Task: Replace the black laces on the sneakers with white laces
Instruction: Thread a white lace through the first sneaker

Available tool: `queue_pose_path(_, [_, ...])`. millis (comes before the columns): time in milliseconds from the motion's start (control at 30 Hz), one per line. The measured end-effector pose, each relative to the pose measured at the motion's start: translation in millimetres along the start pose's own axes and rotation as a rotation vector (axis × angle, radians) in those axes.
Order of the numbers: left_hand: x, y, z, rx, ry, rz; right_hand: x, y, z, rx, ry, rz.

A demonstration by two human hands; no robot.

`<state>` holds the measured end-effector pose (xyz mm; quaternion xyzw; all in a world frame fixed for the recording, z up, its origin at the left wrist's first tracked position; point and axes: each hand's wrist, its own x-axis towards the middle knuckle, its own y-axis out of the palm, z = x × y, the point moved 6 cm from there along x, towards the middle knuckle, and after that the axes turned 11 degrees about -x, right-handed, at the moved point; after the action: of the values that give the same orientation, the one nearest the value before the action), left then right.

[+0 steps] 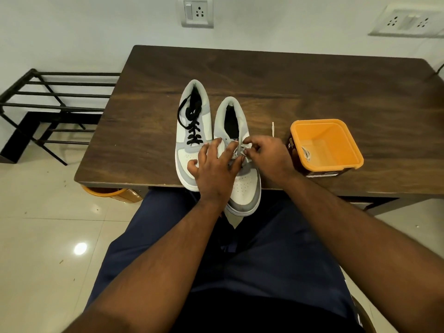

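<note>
Fingers (247, 150) of the right hand (266, 155) pinch the white lace (240, 151) at the right sneaker (242, 186) mid-table, left hand (213, 164) spread flat bracing it; threading underway, next eyelet needs aiming.

Two grey-and-white sneakers are lying side by side, heels toward 12 o'clock: the left sneaker (189, 131) is wearing black laces (192, 121); the right sneaker (242, 186) is carrying a white lace (273, 129).
</note>
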<state>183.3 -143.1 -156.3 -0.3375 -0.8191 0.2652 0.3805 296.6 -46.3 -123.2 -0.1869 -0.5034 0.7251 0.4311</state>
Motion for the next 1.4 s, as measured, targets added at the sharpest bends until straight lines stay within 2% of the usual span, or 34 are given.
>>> queue_pose_path(167, [1,0,0,-0.042,-0.016,0.018,8,-9,4,-0.158,-0.073,0.01])
queue_pose_path(367, [-2,-4,-3,0.027,-0.031,0.012,33,-54,-23,-0.33,0.06,-0.098])
queue_pose_path(600, [-2,-2,-1,0.044,-0.043,0.015,3,-23,-24,0.023,0.198,-0.152])
queue_pose_path(767, [-1,-1,0,0.052,-0.051,0.042,-1,-30,-39,0.003,0.312,-0.214])
queue_pose_path(867, [-1,-1,-1,0.043,-0.067,0.053,5,-35,-44,0.124,0.376,-0.249])
queue_pose_path(1000, [-2,-3,-2,0.024,-0.051,0.019,-14,-4,-22,0.432,0.344,-0.064])
queue_pose_path(1067, [-3,-3,-3,0.034,-0.043,0.02,-31,8,-15,0.383,0.298,0.051])
queue_pose_path(1100, [-4,-3,-3,0.035,-0.046,0.033,-40,11,-13,0.315,0.276,0.055])
queue_pose_path(1200, [-4,-2,-3,0.013,-0.058,0.06,-58,9,-5,0.06,0.221,-0.061])
queue_pose_path(1267, [-4,-5,-5,-0.026,-0.064,0.053,-67,9,1,-0.035,0.213,-0.065])
queue_pose_path(1333, [-7,-10,-6,-0.09,-0.096,0.042,-74,11,4,0.175,0.228,-0.037])
queue_pose_path(1400, [-10,-17,-6,-0.248,-0.139,0.033,-79,10,11,0.587,0.307,-0.015])
